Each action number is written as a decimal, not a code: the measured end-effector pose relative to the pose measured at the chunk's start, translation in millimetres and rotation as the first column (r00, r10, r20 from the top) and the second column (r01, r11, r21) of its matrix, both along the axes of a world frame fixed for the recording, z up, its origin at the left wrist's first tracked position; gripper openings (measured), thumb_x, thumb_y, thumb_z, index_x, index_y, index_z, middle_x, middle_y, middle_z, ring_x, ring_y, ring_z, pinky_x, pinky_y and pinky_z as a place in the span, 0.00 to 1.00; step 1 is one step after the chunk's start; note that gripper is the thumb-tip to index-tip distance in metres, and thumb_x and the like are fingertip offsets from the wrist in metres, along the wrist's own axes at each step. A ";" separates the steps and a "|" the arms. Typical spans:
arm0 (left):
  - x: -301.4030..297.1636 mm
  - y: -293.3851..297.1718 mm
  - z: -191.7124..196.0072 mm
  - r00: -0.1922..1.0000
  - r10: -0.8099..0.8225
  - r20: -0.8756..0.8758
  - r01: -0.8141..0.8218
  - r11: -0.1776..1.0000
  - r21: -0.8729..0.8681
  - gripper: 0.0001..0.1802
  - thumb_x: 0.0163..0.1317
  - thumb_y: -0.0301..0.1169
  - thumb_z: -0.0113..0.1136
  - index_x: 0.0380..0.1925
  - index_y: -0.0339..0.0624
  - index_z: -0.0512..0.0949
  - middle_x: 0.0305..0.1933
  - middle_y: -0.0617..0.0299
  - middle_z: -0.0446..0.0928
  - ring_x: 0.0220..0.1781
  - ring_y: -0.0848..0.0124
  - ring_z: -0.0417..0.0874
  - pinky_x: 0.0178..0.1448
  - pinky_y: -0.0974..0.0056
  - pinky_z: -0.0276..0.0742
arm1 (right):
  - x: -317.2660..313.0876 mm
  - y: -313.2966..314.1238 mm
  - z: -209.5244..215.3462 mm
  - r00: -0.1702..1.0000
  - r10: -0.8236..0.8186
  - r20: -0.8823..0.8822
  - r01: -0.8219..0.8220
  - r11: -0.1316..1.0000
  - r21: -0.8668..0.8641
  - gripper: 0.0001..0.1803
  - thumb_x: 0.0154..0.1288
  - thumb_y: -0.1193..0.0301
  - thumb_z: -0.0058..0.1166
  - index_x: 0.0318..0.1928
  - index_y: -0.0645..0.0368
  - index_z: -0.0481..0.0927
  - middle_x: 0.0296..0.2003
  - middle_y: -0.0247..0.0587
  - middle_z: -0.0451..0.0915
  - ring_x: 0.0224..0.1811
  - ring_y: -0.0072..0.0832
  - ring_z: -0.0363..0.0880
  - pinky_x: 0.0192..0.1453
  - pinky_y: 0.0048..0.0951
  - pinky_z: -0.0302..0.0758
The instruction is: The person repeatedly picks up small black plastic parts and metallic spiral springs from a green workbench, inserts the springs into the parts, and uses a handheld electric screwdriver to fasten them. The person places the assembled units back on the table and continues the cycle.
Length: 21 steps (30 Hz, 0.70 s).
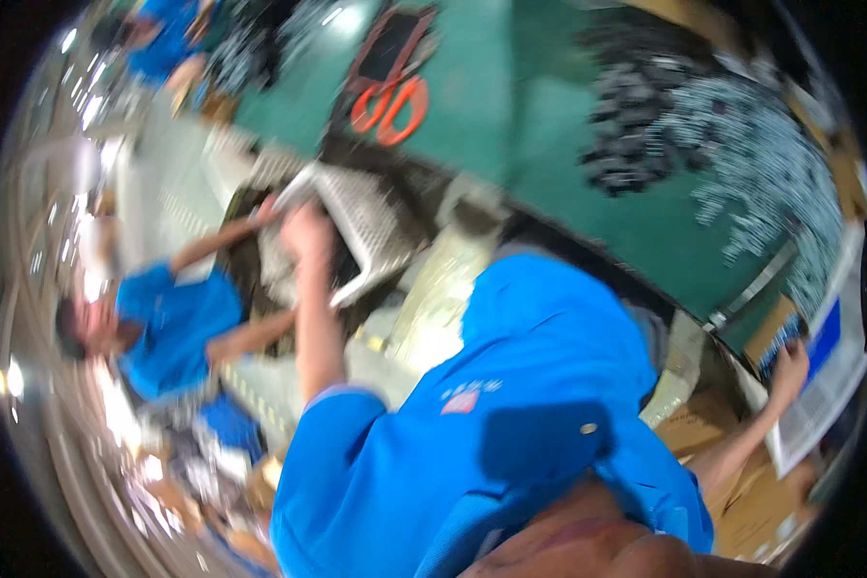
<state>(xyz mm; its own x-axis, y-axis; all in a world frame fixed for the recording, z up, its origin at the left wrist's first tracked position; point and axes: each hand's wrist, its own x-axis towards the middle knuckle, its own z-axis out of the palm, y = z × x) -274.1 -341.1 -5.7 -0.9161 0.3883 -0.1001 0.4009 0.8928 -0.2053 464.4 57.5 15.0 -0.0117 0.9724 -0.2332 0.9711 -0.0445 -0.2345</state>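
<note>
My left hand (pixel 308 234) is out to the left, fingers curled at the rim of a white plastic basket (pixel 380 207), smeared by motion. The basket is tilted, with slotted walls and a dark inside. A co-worker in a blue shirt (pixel 183 308) reaches to the same basket from the left, one hand at its upper corner and the other arm near its lower corner. Far to the right, my right hand (pixel 790 374) is closed beside a small cardboard box (pixel 773 328) with dark small pieces at the green table's edge; what its fingers hold is hidden.
On the green table (pixel 559 125) lie orange-handled scissors (pixel 391 108), a dark red-edged tablet-like object (pixel 393 46), black parts (pixel 636 125) and a heap of grey small parts (pixel 761 164). Cardboard boxes (pixel 756 511) stand low right. Another person (pixel 159 39) works at the far left.
</note>
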 end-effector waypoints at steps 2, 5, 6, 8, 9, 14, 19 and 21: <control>-29.6 -63.4 7.6 0.999 0.043 -0.018 -0.042 0.996 0.078 0.20 0.58 0.30 0.58 0.52 0.48 0.81 0.54 0.49 0.79 0.52 0.51 0.81 0.55 0.51 0.77 | -35.5 -21.0 -6.7 1.000 -0.006 -0.001 0.006 0.984 0.175 0.09 0.56 0.70 0.56 0.33 0.63 0.76 0.26 0.44 0.78 0.28 0.36 0.74 0.38 0.36 0.72; -33.7 -42.0 15.8 0.994 0.011 -0.105 0.000 0.994 0.108 0.24 0.58 0.34 0.61 0.57 0.47 0.78 0.61 0.46 0.74 0.61 0.50 0.76 0.60 0.51 0.73 | -37.6 -14.0 -11.6 0.965 -0.138 -0.222 0.209 0.919 0.334 0.07 0.56 0.73 0.56 0.31 0.63 0.72 0.23 0.37 0.74 0.26 0.26 0.72 0.34 0.30 0.70; -29.3 -18.2 22.5 0.989 -0.001 -0.150 0.007 0.999 0.042 0.27 0.57 0.35 0.65 0.58 0.45 0.77 0.61 0.45 0.74 0.62 0.49 0.75 0.62 0.52 0.72 | -33.6 -19.3 -20.8 0.909 -0.177 -0.377 0.302 0.902 0.307 0.06 0.56 0.75 0.55 0.30 0.62 0.71 0.22 0.35 0.73 0.25 0.22 0.71 0.31 0.27 0.69; -19.3 42.1 19.5 0.901 -0.348 -0.257 0.420 0.849 0.322 0.27 0.57 0.32 0.68 0.57 0.41 0.77 0.60 0.46 0.74 0.62 0.50 0.74 0.67 0.53 0.69 | -51.1 -28.5 -10.4 0.849 -0.207 -0.486 0.369 0.891 0.265 0.07 0.61 0.75 0.58 0.29 0.62 0.73 0.22 0.30 0.73 0.22 0.16 0.69 0.28 0.22 0.66; 7.4 91.8 31.8 0.900 -0.392 -0.190 0.435 0.772 0.464 0.26 0.58 0.30 0.67 0.57 0.40 0.77 0.60 0.49 0.74 0.62 0.52 0.74 0.67 0.54 0.68 | -52.3 -30.1 -8.5 0.850 -0.222 -0.478 0.373 0.894 0.248 0.08 0.62 0.74 0.59 0.29 0.63 0.73 0.22 0.30 0.73 0.22 0.16 0.68 0.27 0.22 0.66; 92.9 276.3 48.4 0.636 -0.730 -0.252 0.660 0.344 0.668 0.20 0.57 0.29 0.68 0.51 0.40 0.81 0.53 0.51 0.80 0.60 0.54 0.77 0.64 0.55 0.71 | -37.8 -31.8 -10.2 0.827 -0.207 -0.522 0.403 0.866 0.295 0.08 0.66 0.72 0.59 0.34 0.63 0.77 0.25 0.30 0.76 0.23 0.16 0.71 0.28 0.19 0.68; 130.0 437.7 52.0 0.483 -0.868 -0.113 0.573 0.216 0.790 0.18 0.60 0.34 0.66 0.49 0.38 0.81 0.47 0.49 0.83 0.51 0.58 0.84 0.56 0.62 0.77 | -74.3 -67.3 30.1 0.515 -0.146 -0.844 0.449 0.886 0.121 0.04 0.70 0.75 0.54 0.36 0.61 0.75 0.27 0.33 0.77 0.25 0.17 0.75 0.28 0.18 0.69; 138.2 504.8 52.2 0.412 -0.890 -0.196 0.615 0.112 0.781 0.15 0.63 0.35 0.62 0.45 0.39 0.83 0.39 0.47 0.84 0.42 0.56 0.87 0.49 0.59 0.80 | -95.9 -100.8 40.7 0.644 -0.175 -0.745 0.289 0.957 0.026 0.03 0.60 0.81 0.54 0.32 0.59 0.76 0.26 0.30 0.76 0.24 0.18 0.74 0.27 0.19 0.70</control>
<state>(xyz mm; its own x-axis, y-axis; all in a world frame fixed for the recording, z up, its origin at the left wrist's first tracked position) -135.9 163.6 46.6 -0.0712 0.9031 0.4234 0.8519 -0.1658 0.4968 368.5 -43.3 55.8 0.1085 0.9866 -0.1218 0.4463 -0.1578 -0.8808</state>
